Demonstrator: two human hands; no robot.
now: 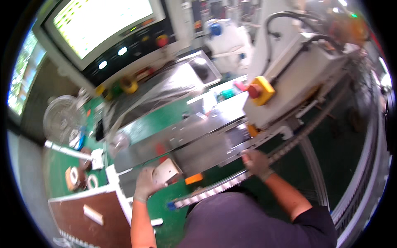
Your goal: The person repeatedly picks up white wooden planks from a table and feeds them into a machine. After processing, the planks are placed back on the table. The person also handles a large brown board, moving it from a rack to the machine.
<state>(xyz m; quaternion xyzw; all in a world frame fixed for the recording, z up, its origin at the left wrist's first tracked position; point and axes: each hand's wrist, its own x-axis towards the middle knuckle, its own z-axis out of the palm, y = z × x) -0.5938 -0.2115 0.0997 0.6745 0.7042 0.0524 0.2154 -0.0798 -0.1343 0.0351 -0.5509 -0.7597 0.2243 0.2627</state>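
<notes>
Nearest us, our left hand [145, 184] has its fingers curled round the lower corner of a small pale flat card [166, 170], holding it tilted just above the green bench [159, 211] and beside an orange block [193, 178]. We judge the card light and fairly stiff, so an edge pinch like this should carry it, though a thin piece could flex or slip if squeezed only at one corner; a grip nearer the middle of an edge would steady it. Our right hand [255, 162] lies with fingers bent down over the long white toothed strip [215, 191] where it meets the grey metal plate [194, 140]; whether it pinches the strip or only presses on it we cannot tell. The strip looks long and bendy, best supported along its length. Farther off sits a white machine housing [297, 78] with a red button on a yellow box [259, 90], and beyond it a lit screen [99, 22]
</notes>
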